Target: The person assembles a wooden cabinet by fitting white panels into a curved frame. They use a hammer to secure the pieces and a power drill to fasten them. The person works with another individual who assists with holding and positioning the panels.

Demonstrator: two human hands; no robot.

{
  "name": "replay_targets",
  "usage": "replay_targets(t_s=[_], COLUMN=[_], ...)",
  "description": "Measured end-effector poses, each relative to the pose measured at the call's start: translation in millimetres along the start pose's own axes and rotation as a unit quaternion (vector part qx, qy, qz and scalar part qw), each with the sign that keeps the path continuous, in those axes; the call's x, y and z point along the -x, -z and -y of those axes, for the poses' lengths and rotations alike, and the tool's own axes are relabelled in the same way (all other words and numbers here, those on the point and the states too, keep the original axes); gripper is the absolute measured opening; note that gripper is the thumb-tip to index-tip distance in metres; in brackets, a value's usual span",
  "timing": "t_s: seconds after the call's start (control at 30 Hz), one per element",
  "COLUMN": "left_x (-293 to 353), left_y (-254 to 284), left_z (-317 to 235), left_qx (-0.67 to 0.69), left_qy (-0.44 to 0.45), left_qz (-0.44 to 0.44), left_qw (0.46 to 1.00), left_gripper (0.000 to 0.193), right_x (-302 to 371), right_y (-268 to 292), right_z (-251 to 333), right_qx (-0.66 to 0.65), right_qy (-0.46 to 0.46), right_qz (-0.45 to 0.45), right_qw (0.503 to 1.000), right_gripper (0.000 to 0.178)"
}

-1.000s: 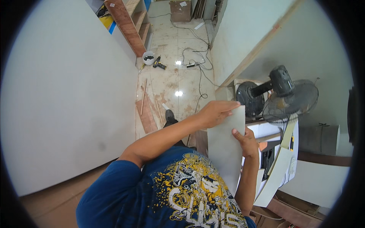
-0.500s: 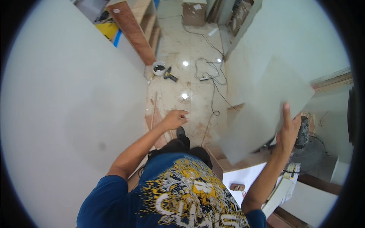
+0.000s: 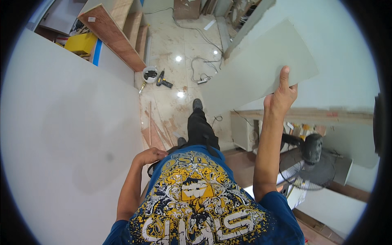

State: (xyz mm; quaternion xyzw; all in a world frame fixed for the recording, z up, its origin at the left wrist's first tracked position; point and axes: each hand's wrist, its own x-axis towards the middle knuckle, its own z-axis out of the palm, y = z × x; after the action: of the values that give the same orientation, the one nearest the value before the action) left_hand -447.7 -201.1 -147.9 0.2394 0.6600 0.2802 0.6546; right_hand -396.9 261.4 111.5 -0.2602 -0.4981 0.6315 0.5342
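Observation:
A thin, pale grey rectangular board [image 3: 253, 67] is in my right hand [image 3: 281, 96], raised out in front on the right. My right thumb lies on its upper face near the edge, while the fingers pass underneath and are mostly hidden. The board slants from near my forward foot up toward the right wall. My left hand [image 3: 150, 156] is down at my left hip, against the hem of my blue shirt. Its fingers lie loosely bent toward my waist, with nothing visible in them; the fingertips are partly hidden. A dark looped item [image 3: 152, 168] sits just under that hand.
Ahead on the tiled floor are a cordless drill [image 3: 164, 79], a white bucket [image 3: 150, 74] and a tangled cable [image 3: 200, 67]. Wood strips [image 3: 155, 128] lie left of my feet. A wooden shelf unit [image 3: 116, 38] stands front left, a black fan [image 3: 310, 159] at right.
My right hand has carried the board forward and to the left. My left hand has drawn back from in front of me to my hip. I have stepped forward.

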Motion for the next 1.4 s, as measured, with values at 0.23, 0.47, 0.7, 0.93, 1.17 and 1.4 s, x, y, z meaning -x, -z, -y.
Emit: replay_targets(t_s=[0.23,0.47,0.7,0.93,1.17,1.4], left_x=[-53.4,-107.7,-162.4,-246.6,-290.3,-293.3], left_y=[139.0,269.2,343.7,458.0,559.4,594.6], left_z=[-36.4,-64.5,-124.9,-169.2,-191.5,-196.4], left_qx=[-0.071,0.166,0.288,0.444,0.448,0.673], left_qy=[0.046,0.048,0.053,-0.022,0.036,-0.052], left_qz=[-0.317,-0.443,-0.429,-0.417,-0.48,-0.426], left_qw=[0.945,0.879,0.854,0.793,0.753,0.602], left_gripper=[0.049,0.042,0.039,0.047,0.074,0.06], right_x=[-103.7,-231.9,-310.6,-356.1,-377.4,-388.1], right_y=[-60.3,-155.0,-257.7,-368.6,-490.4,-574.5], right_z=[-76.3,-136.6,-206.8,-350.8,-516.7,-629.7], right_qx=[-0.014,-0.048,-0.078,-0.152,-0.12,-0.08], right_qy=[-0.1,-0.153,-0.214,-0.376,-0.53,-0.597], right_qz=[-0.006,0.064,0.127,0.11,0.129,0.185], right_qw=[0.995,0.985,0.965,0.907,0.83,0.776], right_gripper=[0.051,0.055,0.058,0.053,0.047,0.048])
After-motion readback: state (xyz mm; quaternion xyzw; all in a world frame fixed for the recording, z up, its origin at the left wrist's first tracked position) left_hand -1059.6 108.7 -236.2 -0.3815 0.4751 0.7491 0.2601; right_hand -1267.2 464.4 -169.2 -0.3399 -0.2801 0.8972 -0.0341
